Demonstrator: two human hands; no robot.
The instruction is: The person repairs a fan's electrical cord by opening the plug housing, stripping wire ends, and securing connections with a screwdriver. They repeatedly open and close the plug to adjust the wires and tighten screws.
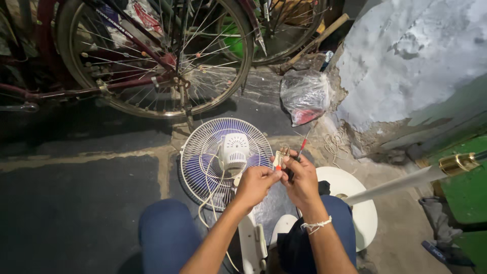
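My left hand (257, 183) and my right hand (300, 177) meet in front of me over my knees. Together they pinch a small pale part with wire ends (280, 155). My right hand also grips a thin screwdriver (305, 142) with a red shaft that points up and away. Just beyond the hands a white fan head (223, 157) with blue blades lies face down on the floor, its motor housing (234, 150) upward. A white cord (207, 198) loops from it toward my lap.
A bicycle wheel (157, 58) stands at the back. A clear plastic bag (306, 95) lies by the rough wall (406, 61). The white round fan base (355, 203) and pole (401, 183) with a brass collar lie at right. My knees (165, 233) are in blue trousers.
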